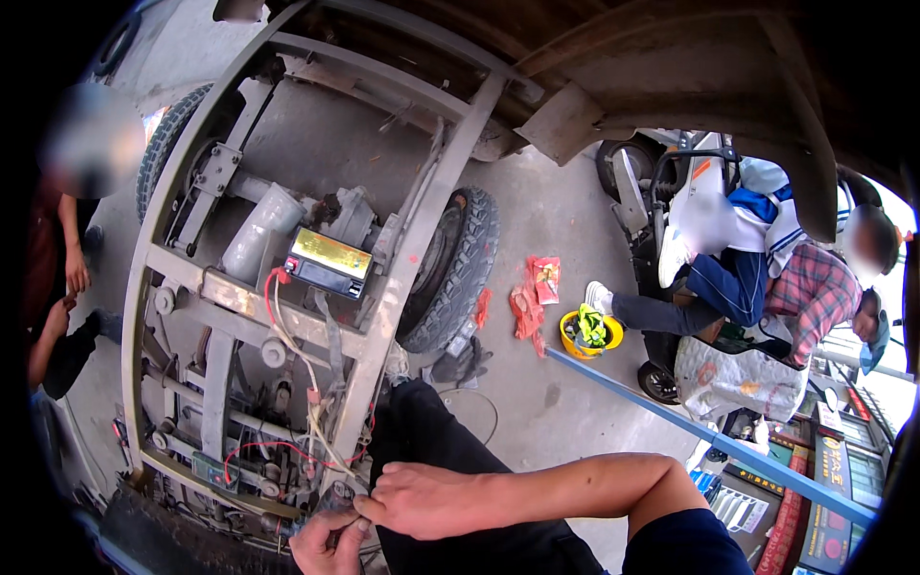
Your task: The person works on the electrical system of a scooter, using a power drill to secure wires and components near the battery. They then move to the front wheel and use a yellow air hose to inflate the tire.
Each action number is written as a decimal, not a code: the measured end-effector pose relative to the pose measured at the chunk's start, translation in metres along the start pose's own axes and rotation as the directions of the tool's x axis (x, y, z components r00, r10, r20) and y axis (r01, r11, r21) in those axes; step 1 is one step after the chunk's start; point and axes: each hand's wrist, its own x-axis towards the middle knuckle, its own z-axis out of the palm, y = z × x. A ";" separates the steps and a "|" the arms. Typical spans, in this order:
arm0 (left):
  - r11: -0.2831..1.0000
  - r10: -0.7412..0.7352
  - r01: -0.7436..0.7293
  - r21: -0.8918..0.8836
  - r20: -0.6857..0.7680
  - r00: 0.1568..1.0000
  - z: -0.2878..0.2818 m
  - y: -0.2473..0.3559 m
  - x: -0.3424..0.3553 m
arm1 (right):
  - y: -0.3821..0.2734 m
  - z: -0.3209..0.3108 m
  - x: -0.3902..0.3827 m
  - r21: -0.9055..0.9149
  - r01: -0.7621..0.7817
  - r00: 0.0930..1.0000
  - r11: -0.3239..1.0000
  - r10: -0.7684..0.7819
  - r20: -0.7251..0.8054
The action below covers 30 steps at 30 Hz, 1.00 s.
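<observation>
My left hand [328, 542] and my right hand [410, 496] meet at the lower middle, beside the grey metal vehicle frame [402, 278]. Both are closed with fingertips together at the end of some wiring; what exactly they pinch is hidden. A small dark fitting [337, 496] is just above them. Pale cables and red wires [310, 356] run down from a black battery with a yellow top [328, 259], resting in the frame, toward my hands. A small grey electrical box [213, 470] with red wire lies on the lower frame.
Tyres [460, 259] flank the frame. People stand at left [75, 249]; others [805, 297] crowd around a scooter [632, 192] at right. A yellow helmet [604, 340], red packets [544, 278] and dark gloves [460, 364] lie on concrete. A long blue bar [661, 410] crosses the right side.
</observation>
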 end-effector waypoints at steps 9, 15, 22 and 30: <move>0.928 -0.125 0.145 -0.343 0.082 0.989 0.010 -0.015 0.053 | 0.018 -0.006 0.013 0.064 -0.251 0.967 0.966 0.253 -0.032; 0.932 0.107 -0.008 -0.363 0.255 0.961 0.004 0.018 0.098 | 0.002 -0.047 0.017 0.244 -0.437 0.829 0.866 0.493 -0.265; 0.987 0.122 -0.128 -0.101 -0.056 0.991 0.044 -0.024 0.171 | 0.097 -0.030 0.043 0.289 -0.558 0.738 0.778 0.625 -0.255; 0.989 -0.118 0.101 -0.107 -0.162 0.980 0.024 -0.005 0.186 | 0.243 -0.079 -0.206 -0.017 -0.960 0.269 0.278 0.912 -0.308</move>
